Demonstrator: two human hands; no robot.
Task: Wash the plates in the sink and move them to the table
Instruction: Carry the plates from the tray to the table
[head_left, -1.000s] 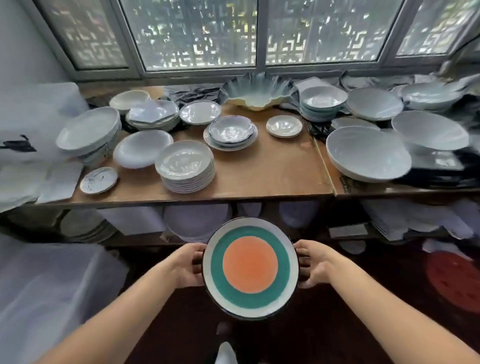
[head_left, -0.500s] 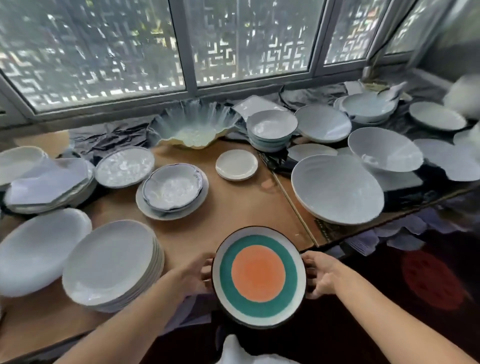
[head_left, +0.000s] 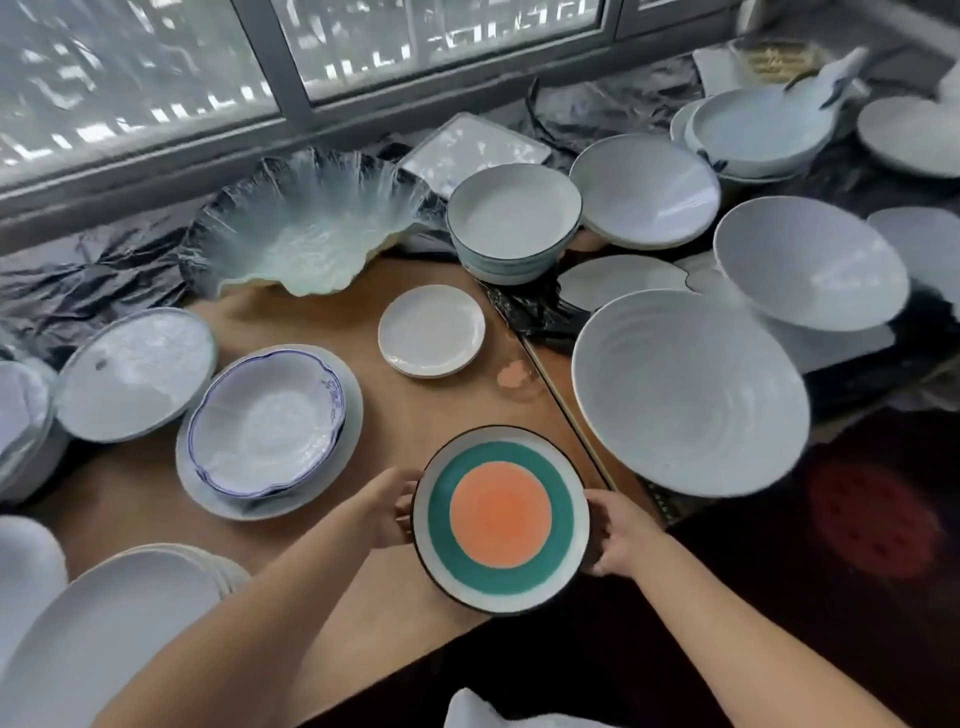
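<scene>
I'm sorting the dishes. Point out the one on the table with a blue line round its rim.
The scalloped bowl, sitting on a wider plate left of the held plate; the rest are plain.

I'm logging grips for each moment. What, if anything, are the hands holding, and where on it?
The striped plate: left hand and right hand grip opposite sides of its rim.

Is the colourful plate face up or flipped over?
Face up: the plate shows its orange centre and green ring, held at its rim by both hands.
</scene>
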